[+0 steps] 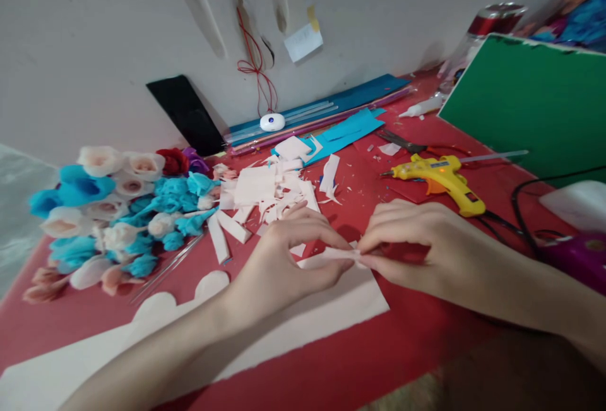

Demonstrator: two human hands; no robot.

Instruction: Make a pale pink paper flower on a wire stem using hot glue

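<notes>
in the head view, the left hand (286, 261) and the right hand (421, 240) meet over the red tabletop (407, 354), each pinching a small strip of pale paper (335, 253) between thumb and fingers, the strip lying just above the far edge of a long pale sheet (343, 303). beyond the hands lies a heap of pale scraps (255, 185), with crafted flowers (85, 185) in blue, cream and pink bunched to its left. to the right, a yellow glue gun (438, 174) rests on its side near a green board (534, 98), just beyond the right hand.
</notes>
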